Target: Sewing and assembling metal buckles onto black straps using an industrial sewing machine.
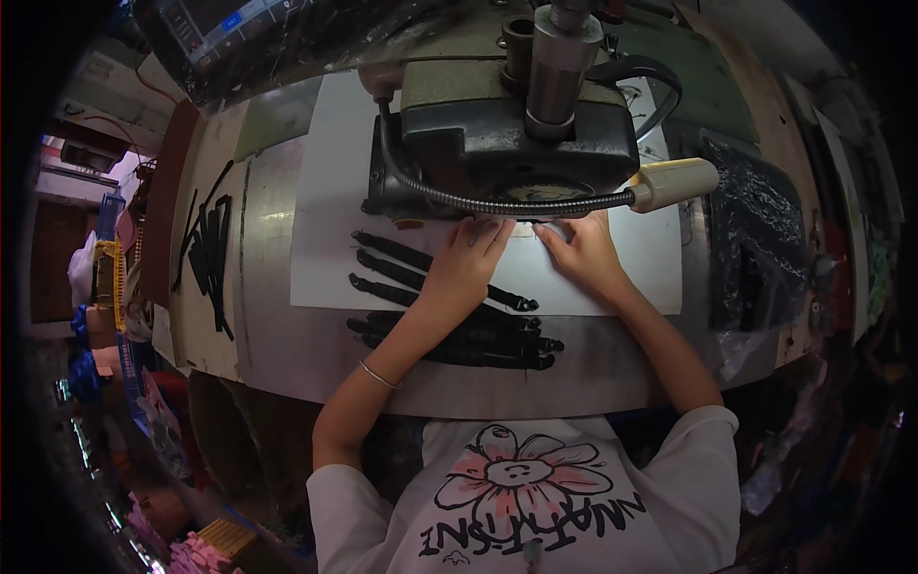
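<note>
Under the front edge of a black machine head (516, 139), my two hands are close together over a white sheet (330, 220). My left hand (464, 260) has its fingers pressed together, tips partly hidden by the machine. My right hand (587, 254) is closed, its thumb reaching toward the left fingers. Between them shows a small pale piece (521, 231) with a dark edge; what the fingers grip is hidden. Beside and beneath my left forearm lie several narrow black fabric strips (392, 292). More black strips (459, 346) are bunched nearer me, on the metal tabletop.
A gooseneck lamp (674, 185) with a cream head crosses in front of the machine. Thin black strips (210, 253) lie in a pile at the left. On the right is a black plastic-wrapped bundle (755, 230). A dark screen (225, 38) stands at the far left.
</note>
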`<state>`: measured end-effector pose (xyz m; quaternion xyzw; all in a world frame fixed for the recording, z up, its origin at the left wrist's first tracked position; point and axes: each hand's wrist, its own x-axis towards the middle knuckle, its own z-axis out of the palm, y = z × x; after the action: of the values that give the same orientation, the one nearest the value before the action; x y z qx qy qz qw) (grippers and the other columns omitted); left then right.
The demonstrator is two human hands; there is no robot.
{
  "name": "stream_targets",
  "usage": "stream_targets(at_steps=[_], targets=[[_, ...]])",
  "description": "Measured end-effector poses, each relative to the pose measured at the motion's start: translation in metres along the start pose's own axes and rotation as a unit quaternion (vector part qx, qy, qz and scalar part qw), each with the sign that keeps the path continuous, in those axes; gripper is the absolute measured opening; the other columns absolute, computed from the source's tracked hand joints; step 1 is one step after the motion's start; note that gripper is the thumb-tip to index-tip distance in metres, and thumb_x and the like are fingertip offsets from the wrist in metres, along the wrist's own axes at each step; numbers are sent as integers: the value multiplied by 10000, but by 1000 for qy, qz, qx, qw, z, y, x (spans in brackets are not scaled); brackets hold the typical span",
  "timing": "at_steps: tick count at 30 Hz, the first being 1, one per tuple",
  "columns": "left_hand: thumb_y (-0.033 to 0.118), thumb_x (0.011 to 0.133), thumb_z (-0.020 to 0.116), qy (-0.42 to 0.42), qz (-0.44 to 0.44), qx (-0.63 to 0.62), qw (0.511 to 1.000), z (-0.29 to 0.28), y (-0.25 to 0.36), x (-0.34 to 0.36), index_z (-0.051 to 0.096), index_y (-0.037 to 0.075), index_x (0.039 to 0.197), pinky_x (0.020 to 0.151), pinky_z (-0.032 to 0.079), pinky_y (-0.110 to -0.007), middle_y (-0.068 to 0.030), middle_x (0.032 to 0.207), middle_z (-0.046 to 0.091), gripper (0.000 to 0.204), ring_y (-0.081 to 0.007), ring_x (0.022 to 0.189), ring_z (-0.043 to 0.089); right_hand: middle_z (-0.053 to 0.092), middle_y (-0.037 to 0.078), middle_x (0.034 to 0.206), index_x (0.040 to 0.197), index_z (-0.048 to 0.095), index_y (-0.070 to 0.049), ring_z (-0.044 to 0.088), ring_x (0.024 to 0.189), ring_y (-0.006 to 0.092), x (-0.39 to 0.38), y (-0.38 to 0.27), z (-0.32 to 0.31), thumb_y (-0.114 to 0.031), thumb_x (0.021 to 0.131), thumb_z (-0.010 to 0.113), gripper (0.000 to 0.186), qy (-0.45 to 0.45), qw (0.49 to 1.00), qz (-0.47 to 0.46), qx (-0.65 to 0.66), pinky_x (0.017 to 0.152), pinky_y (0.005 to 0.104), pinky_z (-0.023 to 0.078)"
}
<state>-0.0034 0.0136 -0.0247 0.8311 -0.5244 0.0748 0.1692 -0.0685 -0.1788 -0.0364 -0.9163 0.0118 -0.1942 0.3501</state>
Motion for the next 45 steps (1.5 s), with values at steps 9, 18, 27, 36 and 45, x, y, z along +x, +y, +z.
stream_targets(at_steps=[9, 18, 27, 36, 45], targets=[[4, 739, 485, 4, -13, -33, 999, -2, -8, 3, 518, 48, 1182, 921, 370, -399, -121, 1104, 523, 446, -320, 1027, 466, 558, 116, 824, 869, 605, -28, 480, 895, 280, 6, 3, -8, -156, 729, 670, 200, -7, 999, -19, 35, 794, 374, 348], [168, 753, 627, 58, -117, -161, 978, -7, -5, 15, 652, 98, 881, 837, 346, -367, -62, 960, 582, 147, -243, 941, 508, 539, 129, 761, 789, 563, 10, 485, 768, 283, 10, -6, -16, -176, 845, 542, 196, -87, 991, -28, 99, 738, 350, 387], [212, 723, 692, 32, -177, -248, 952, -23, -3, 14, 656, 79, 796, 907, 312, -318, -5, 825, 635, 156, -164, 865, 553, 549, 95, 740, 803, 595, -19, 495, 774, 229, 12, -11, -12, -204, 845, 554, 194, -165, 957, 73, 226, 739, 325, 391], [262, 678, 719, -8, -140, -108, 984, -42, -35, -16, 658, 115, 828, 914, 296, -360, -47, 923, 609, 219, -230, 982, 507, 539, 26, 764, 802, 614, -82, 499, 782, 205, -22, -13, -22, -159, 755, 654, 99, -108, 967, -199, 116, 701, 329, 393], [218, 663, 727, -17, -155, -130, 979, -46, -21, -23, 660, 110, 766, 873, 311, -360, -55, 935, 576, 164, -237, 944, 496, 583, 117, 818, 879, 621, -32, 554, 772, 258, 59, 71, -20, -86, 787, 570, 119, 93, 984, -21, 152, 695, 347, 452]])
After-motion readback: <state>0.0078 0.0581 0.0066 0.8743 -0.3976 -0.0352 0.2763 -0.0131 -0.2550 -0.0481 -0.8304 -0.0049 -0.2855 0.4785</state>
